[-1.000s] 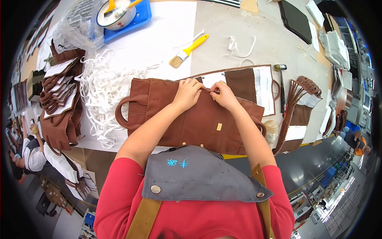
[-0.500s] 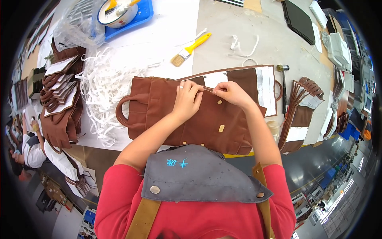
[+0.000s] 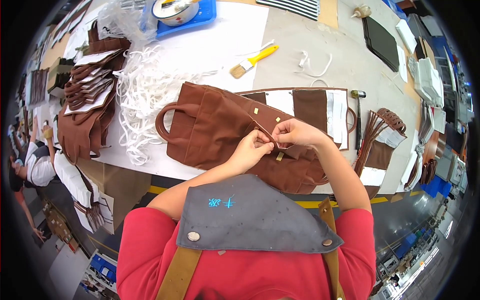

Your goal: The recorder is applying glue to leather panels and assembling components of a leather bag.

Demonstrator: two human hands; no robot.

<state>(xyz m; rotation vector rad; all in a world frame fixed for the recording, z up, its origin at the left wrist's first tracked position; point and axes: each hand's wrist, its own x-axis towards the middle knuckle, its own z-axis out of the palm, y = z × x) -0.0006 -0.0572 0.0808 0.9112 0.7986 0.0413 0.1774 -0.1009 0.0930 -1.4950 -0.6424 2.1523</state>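
Note:
A brown leather bag [image 3: 212, 127] lies on the table in front of me, its looped handle sticking out to the left. Both hands are at an edge of the bag, which is bent up toward me. My left hand [image 3: 252, 152] has its thumb and fingers pinched on this edge. Close beside it on the right, my right hand [image 3: 299, 134] pinches the same edge, fingertips pointing inward. Small yellow pieces [image 3: 256, 111] show on the leather near the hands. Behind the bag lies a flat brown panel [image 3: 309, 107] with white strips.
A heap of white strips [image 3: 137, 100] and stacked brown handled pieces [image 3: 90, 100] lie left. Beyond are a yellow-handled brush [image 3: 255, 61] and a bowl on a blue tray [image 3: 209, 20]. A hammer [image 3: 358, 120] and brown straps [image 3: 372, 135] lie right. Another person [image 3: 40, 167] is far left.
Both hands have come nearer to my body, bringing the bag's far edge up and toward me. The leather is now folded and creased around them. The view has shifted slightly.

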